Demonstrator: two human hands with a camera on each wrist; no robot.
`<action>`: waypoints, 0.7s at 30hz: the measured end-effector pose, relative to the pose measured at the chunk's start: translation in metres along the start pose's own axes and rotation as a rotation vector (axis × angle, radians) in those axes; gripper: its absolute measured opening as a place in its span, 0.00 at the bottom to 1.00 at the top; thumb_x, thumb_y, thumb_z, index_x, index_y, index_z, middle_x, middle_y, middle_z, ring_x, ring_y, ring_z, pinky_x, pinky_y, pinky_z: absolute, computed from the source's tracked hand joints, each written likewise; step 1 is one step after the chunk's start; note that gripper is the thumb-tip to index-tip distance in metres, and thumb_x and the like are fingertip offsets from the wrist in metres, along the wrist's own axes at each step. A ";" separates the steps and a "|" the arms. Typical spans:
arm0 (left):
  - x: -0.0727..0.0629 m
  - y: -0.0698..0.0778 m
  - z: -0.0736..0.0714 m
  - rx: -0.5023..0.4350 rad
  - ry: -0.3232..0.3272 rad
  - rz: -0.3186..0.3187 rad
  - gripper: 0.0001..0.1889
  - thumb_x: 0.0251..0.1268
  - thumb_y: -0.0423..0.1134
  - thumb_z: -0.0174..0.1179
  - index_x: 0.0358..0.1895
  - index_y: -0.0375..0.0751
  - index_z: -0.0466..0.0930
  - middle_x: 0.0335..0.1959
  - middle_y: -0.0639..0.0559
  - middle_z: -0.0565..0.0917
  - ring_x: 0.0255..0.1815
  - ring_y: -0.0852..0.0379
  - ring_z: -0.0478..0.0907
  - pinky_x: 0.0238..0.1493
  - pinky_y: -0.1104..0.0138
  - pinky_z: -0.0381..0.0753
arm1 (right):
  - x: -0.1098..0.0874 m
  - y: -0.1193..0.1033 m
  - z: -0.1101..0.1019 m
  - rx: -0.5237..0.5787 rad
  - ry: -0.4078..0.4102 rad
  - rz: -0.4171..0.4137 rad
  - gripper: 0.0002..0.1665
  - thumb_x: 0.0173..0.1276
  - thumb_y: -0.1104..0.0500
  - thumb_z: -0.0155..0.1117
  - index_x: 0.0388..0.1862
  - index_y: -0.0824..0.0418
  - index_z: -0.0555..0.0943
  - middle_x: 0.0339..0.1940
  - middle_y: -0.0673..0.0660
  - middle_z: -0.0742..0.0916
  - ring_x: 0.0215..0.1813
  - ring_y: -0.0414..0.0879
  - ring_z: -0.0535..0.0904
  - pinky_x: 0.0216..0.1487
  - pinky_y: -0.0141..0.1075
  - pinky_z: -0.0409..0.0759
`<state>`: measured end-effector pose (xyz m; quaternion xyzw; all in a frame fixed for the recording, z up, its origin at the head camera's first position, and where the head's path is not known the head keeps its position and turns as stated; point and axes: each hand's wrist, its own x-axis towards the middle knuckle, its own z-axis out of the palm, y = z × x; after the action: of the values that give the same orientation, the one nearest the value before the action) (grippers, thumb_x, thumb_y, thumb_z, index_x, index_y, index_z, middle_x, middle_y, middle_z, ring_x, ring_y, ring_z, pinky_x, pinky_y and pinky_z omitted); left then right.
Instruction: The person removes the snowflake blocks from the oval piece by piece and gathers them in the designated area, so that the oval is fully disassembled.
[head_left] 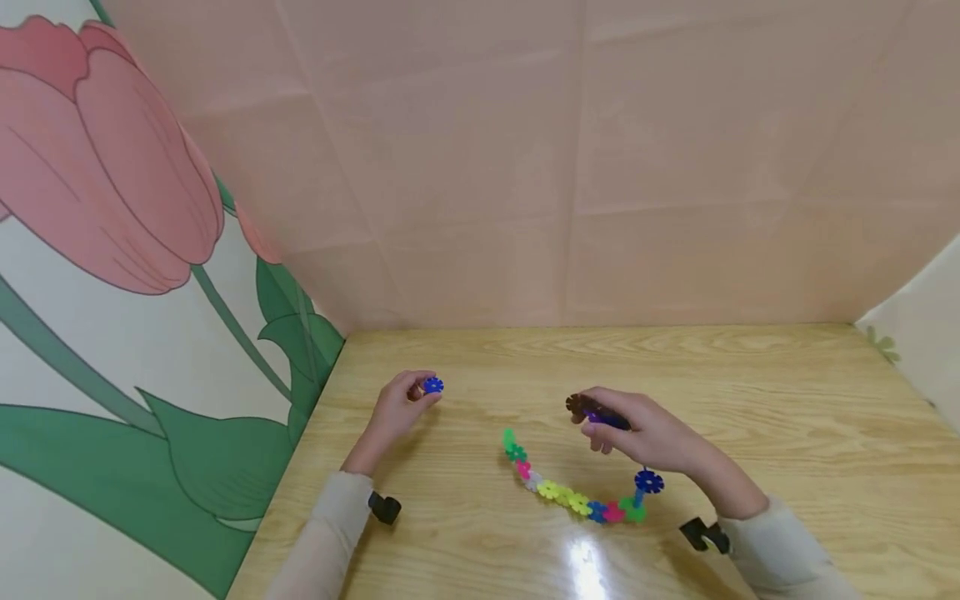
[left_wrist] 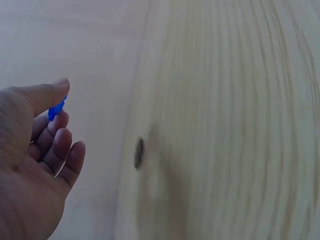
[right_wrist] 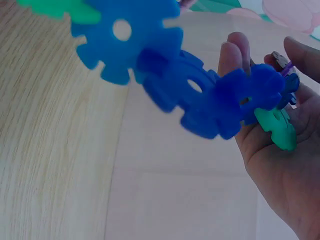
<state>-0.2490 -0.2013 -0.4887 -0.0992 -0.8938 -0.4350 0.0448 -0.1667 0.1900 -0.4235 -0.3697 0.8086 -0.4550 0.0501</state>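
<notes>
Between its thumb and fingertips my left hand (head_left: 397,410) pinches a single blue snowflake disc (head_left: 433,385), held above the table; in the left wrist view the blue disc (left_wrist: 56,110) shows edge-on. My right hand (head_left: 648,429) holds one end of a chain of interlocking snowflake discs (head_left: 577,502), with a brown disc (head_left: 575,404) and a purple one at the fingers. From that hand, dark blue discs (right_wrist: 195,92) hang downward, and a green disc (right_wrist: 277,130) lies against the palm. The chain's other part curves over the table in yellow, pink, green and blue pieces.
The wooden table (head_left: 480,550) meets a pink cloth backdrop (head_left: 465,167) at its far edge. A tulip-printed panel (head_left: 112,167) stands along the left side, and a white panel (head_left: 922,333) at the right. Each wrist bears a small black camera mount.
</notes>
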 end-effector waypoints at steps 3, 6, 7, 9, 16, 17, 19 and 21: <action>0.002 -0.012 -0.004 0.003 0.023 -0.038 0.21 0.67 0.39 0.69 0.61 0.38 0.81 0.38 0.49 0.78 0.37 0.55 0.72 0.36 0.68 0.73 | -0.001 0.002 -0.001 0.014 -0.010 0.004 0.12 0.80 0.63 0.54 0.58 0.55 0.75 0.31 0.51 0.84 0.29 0.41 0.82 0.30 0.37 0.84; 0.004 -0.020 -0.007 0.008 0.031 -0.077 0.22 0.67 0.40 0.68 0.62 0.37 0.80 0.41 0.47 0.79 0.38 0.54 0.73 0.37 0.66 0.73 | -0.002 0.004 -0.001 0.021 -0.010 0.018 0.11 0.80 0.62 0.54 0.57 0.53 0.74 0.26 0.52 0.82 0.25 0.43 0.80 0.26 0.36 0.81; 0.004 -0.022 -0.007 0.012 0.029 -0.086 0.22 0.67 0.40 0.68 0.62 0.37 0.80 0.41 0.47 0.79 0.39 0.54 0.73 0.38 0.66 0.73 | -0.002 0.004 -0.001 0.022 -0.009 0.027 0.11 0.80 0.62 0.54 0.58 0.53 0.74 0.25 0.52 0.81 0.25 0.44 0.80 0.25 0.36 0.81; 0.005 -0.026 -0.008 0.015 0.026 -0.106 0.23 0.67 0.39 0.68 0.63 0.36 0.79 0.43 0.46 0.80 0.40 0.54 0.74 0.39 0.65 0.74 | -0.003 0.005 0.000 0.032 -0.007 0.043 0.12 0.80 0.61 0.54 0.59 0.54 0.74 0.26 0.52 0.81 0.24 0.44 0.79 0.25 0.36 0.81; 0.014 -0.035 -0.007 0.021 0.031 -0.180 0.23 0.67 0.39 0.68 0.63 0.36 0.80 0.42 0.46 0.81 0.41 0.52 0.74 0.41 0.63 0.74 | 0.000 0.013 -0.006 0.060 0.006 0.071 0.16 0.80 0.60 0.56 0.63 0.60 0.71 0.39 0.52 0.87 0.25 0.45 0.80 0.25 0.39 0.83; 0.016 -0.036 -0.006 0.024 0.029 -0.188 0.23 0.67 0.39 0.68 0.63 0.36 0.79 0.42 0.46 0.81 0.41 0.52 0.74 0.41 0.63 0.74 | 0.000 0.015 -0.008 0.060 0.011 0.073 0.17 0.79 0.60 0.57 0.63 0.60 0.71 0.42 0.52 0.88 0.26 0.46 0.81 0.25 0.38 0.83; 0.018 -0.038 -0.005 0.023 0.022 -0.208 0.23 0.67 0.39 0.68 0.63 0.35 0.79 0.43 0.46 0.81 0.42 0.51 0.75 0.42 0.62 0.75 | 0.001 0.017 -0.010 0.059 0.025 0.076 0.17 0.79 0.60 0.57 0.64 0.59 0.72 0.45 0.52 0.89 0.26 0.47 0.81 0.25 0.39 0.83; 0.020 -0.039 -0.004 0.017 0.019 -0.229 0.23 0.67 0.39 0.68 0.63 0.35 0.79 0.43 0.45 0.81 0.43 0.51 0.75 0.44 0.61 0.76 | 0.002 0.019 -0.013 0.043 0.041 0.071 0.17 0.78 0.60 0.58 0.63 0.57 0.74 0.42 0.51 0.88 0.26 0.47 0.82 0.25 0.39 0.83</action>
<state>-0.2772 -0.2248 -0.5127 0.0083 -0.9026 -0.4305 0.0043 -0.1841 0.2041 -0.4300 -0.3301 0.8122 -0.4776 0.0577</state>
